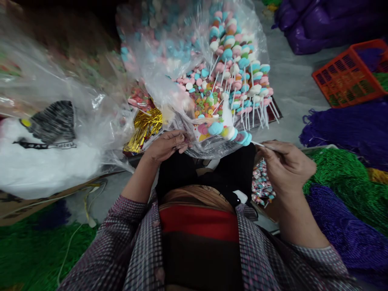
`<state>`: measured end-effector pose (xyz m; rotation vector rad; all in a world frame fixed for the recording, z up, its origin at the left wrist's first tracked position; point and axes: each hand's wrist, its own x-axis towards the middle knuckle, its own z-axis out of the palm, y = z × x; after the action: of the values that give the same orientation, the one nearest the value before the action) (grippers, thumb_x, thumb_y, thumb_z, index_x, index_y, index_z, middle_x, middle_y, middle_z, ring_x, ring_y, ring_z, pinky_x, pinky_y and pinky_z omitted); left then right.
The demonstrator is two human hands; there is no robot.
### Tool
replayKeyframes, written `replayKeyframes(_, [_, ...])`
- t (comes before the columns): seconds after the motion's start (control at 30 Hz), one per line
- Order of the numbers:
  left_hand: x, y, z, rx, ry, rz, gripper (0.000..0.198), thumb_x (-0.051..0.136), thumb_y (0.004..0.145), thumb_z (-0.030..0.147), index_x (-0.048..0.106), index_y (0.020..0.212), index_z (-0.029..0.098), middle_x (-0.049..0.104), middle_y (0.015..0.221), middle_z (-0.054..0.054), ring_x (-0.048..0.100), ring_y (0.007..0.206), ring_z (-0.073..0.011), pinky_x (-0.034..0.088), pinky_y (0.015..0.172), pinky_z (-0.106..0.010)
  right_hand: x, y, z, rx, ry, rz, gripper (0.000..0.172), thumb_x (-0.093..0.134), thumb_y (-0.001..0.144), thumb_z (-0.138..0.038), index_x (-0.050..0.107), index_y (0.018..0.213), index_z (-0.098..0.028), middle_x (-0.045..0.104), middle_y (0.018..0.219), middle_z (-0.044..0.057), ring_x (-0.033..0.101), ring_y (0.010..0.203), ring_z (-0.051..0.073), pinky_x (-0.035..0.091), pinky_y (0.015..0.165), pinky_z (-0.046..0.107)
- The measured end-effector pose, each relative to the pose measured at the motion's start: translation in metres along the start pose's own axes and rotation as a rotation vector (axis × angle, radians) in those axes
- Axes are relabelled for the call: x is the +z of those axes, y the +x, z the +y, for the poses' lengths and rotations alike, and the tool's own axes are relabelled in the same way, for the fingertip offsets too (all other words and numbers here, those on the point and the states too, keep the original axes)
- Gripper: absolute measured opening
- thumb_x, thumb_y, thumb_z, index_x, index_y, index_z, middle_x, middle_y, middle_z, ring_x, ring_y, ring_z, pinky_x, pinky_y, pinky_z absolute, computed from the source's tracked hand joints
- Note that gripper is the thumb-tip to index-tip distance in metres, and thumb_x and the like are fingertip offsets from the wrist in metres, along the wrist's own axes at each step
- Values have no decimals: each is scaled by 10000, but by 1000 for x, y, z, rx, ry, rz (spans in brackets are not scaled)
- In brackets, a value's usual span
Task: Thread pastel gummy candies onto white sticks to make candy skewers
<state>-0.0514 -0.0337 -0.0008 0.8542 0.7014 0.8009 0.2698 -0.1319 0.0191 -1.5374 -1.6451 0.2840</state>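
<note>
My right hand (pixel 286 165) pinches the white stick of a candy skewer (pixel 232 133), which points left and carries blue, white, yellow and purplish pieces. Curled fingers close my left hand (pixel 169 147) at the edge of a clear plastic bag; something small and dark reddish shows at the fingertips, too blurred to name. Between and beyond the hands lie loose ring gummies (pixel 204 101) and pink, white and blue marshmallows (pixel 194 79). Finished-looking candy skewers (pixel 242 81) are piled at the right of them, sticks toward me. Gold tinsel strips (pixel 147 123) lie just past my left hand.
A white plastic bag (pixel 45 161) takes up the left side. At the right are an orange basket (pixel 336 79), purple strands (pixel 345 125) and green bead strings (pixel 342 173). Wrapped candies (pixel 261 182) sit in a container below my right hand. A cable (pixel 71 246) runs at lower left.
</note>
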Motion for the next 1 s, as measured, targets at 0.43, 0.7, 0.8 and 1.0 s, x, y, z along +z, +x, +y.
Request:
replayKeyframes(0.43, [-7,0,-3,-70,81,-142,334,863,734,472,787,813,156,673,662,-22,487,516,-66,374,509,-217,-4,21,15,-211,-33,158,70,771,850,-236,745,824,-295,812,836,25,771,796,238,622,820,448])
replayKeyframes(0.7, [-13,-1,0,-84,198,-163,366,851,744,495,805,825,142,666,643,-39,475,510,-67,353,488,-221,-11,35,10,-200,-193,101,175,680,913,-343,690,746,-289,790,781,24,757,784,206,614,802,406])
replayKeyframes(0.8, [-13,0,-1,-71,198,-131,358,855,736,500,811,839,161,663,634,-28,471,513,-74,355,489,-223,-11,32,10,-213,-195,82,151,681,912,-332,694,770,-283,789,792,26,751,788,207,609,813,410])
replayKeyframes(1.0, [-8,2,2,-83,215,-61,391,858,730,514,801,827,139,699,662,-50,464,494,-57,316,464,-204,-11,26,20,-322,-242,97,92,705,895,-276,724,807,-291,800,814,20,733,790,205,600,834,411])
